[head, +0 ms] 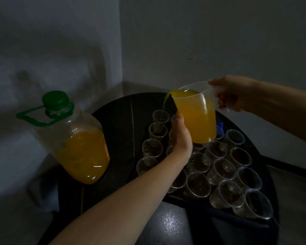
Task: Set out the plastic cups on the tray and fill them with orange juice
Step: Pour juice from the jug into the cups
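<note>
My right hand [231,93] grips the handle of a clear plastic jug [195,114] full of orange juice, tilted to the left. A thin stream runs from its spout into the far left cup [160,117] on the tray. My left hand [181,138] presses against the jug's lower left side, fingers wrapped toward its base. Several clear plastic cups [221,171] stand in rows on the dark tray [217,212], and they look empty. Some cups are hidden behind my left hand and the jug.
A large clear bottle [81,144] with a green cap and carry handle, about half full of orange juice, stands on the left of the round dark table [118,121]. Walls meet in a corner behind the table. Something blue [219,123] shows behind the jug.
</note>
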Demonstrator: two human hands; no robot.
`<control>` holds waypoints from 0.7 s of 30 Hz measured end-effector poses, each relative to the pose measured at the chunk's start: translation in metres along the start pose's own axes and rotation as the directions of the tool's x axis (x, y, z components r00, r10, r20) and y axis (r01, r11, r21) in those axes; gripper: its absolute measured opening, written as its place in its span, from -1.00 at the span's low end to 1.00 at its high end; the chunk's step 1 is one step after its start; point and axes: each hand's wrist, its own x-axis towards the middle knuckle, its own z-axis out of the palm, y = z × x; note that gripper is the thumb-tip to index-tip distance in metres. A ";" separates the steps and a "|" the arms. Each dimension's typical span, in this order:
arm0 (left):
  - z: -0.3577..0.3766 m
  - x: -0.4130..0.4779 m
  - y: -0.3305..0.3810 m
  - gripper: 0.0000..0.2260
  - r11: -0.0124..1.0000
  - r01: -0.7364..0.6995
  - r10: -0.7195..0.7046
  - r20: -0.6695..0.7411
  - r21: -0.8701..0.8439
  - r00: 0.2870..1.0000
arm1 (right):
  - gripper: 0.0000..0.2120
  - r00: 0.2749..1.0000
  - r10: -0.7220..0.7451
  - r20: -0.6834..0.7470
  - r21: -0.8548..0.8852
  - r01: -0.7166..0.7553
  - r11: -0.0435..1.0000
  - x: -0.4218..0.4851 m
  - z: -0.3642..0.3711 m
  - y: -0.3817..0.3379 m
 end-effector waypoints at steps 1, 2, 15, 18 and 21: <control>0.000 0.000 0.000 -0.52 1.000 -0.004 0.004 0.002 -0.003 1.000 | -0.65 1.000 0.006 -0.001 -0.008 -0.006 1.000 -0.001 0.000 0.000; 0.000 0.000 0.000 -0.51 1.000 -0.008 0.008 0.006 -0.011 1.000 | -0.65 1.000 0.011 0.002 -0.013 -0.011 1.000 -0.001 0.000 -0.001; 0.006 -0.009 0.006 -0.51 0.995 0.071 -0.067 0.061 -0.065 0.996 | -0.65 0.998 0.050 -0.030 -0.013 -0.050 0.999 -0.015 0.001 -0.008; 0.008 -0.014 0.008 -0.51 0.992 0.087 -0.080 0.072 -0.090 0.994 | -0.63 0.999 0.032 -0.015 -0.080 -0.033 0.996 -0.021 -0.001 -0.009; 0.009 -0.016 0.007 -0.52 0.991 0.089 -0.084 0.061 -0.095 0.995 | -0.65 0.999 0.044 0.008 -0.107 -0.043 0.993 -0.020 -0.003 -0.009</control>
